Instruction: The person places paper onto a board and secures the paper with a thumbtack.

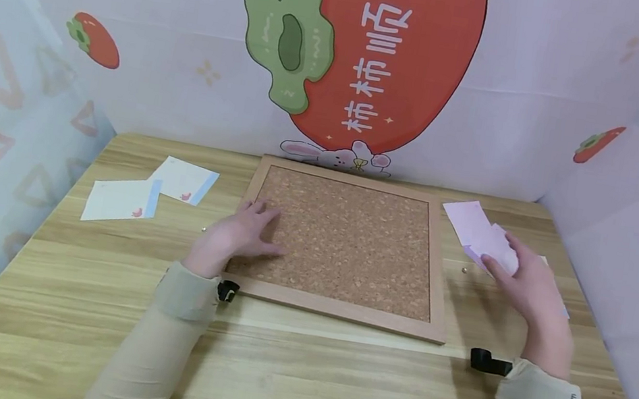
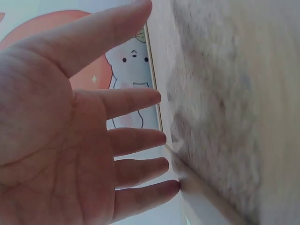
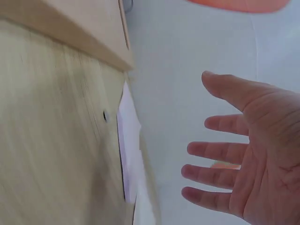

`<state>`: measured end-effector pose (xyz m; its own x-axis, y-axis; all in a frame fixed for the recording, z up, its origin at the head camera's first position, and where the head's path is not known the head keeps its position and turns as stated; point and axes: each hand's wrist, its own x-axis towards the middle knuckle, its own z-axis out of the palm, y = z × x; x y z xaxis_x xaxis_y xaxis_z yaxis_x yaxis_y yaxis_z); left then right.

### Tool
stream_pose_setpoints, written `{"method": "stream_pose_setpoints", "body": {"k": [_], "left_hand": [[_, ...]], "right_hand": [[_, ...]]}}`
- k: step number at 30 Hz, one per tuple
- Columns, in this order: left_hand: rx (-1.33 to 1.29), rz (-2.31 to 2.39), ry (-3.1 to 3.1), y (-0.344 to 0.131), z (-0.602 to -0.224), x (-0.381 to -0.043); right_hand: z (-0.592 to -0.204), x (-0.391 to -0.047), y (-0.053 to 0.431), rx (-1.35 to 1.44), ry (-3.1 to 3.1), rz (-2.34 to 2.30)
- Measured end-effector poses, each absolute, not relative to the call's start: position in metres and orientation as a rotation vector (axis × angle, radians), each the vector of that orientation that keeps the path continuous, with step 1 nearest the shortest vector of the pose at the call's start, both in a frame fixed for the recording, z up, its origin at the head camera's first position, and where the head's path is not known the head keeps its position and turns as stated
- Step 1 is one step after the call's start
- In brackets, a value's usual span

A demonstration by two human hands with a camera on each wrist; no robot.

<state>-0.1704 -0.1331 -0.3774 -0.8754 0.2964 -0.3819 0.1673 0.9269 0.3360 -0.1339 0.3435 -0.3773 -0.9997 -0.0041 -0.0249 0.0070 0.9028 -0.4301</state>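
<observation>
A cork board [image 1: 356, 242] in a pale wooden frame lies flat on the table. Over its left edge, my left hand [image 1: 237, 236] spreads its fingers, the thumb above the cork; in the left wrist view the left hand [image 2: 79, 136] holds nothing, and I cannot tell if its fingertips touch the frame. To the board's right, my right hand [image 1: 531, 284] hovers above overlapping pinkish-purple paper notes [image 1: 468, 224], partly hiding them. The right wrist view has this right hand [image 3: 253, 159] with straight, separated fingers, apart from the purple note [image 3: 130, 145].
Two white notes with blue edges, a front one [image 1: 120, 200] and a back one [image 1: 184, 179], lie left of the board. A small pin-like piece [image 1: 203, 229] sits beside the left hand, another dark one [image 1: 464, 270] near the purple notes. A printed cloth wall [image 1: 175, 90] stands behind.
</observation>
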Motion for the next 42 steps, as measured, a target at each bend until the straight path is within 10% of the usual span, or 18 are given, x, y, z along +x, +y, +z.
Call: {"method": "stream_pose_setpoints", "body": {"k": [17,42], "left_hand": [[0.366,0.391,2.554,-0.145,-0.379,-0.17],[0.347,0.466,2.583,-0.162,-0.375,-0.166]], "right_hand": [[-0.409,-0.116,0.434,0.314,2.903,-0.624],[-0.423,-0.117,0.439,0.512,2.927,-0.553]]}}
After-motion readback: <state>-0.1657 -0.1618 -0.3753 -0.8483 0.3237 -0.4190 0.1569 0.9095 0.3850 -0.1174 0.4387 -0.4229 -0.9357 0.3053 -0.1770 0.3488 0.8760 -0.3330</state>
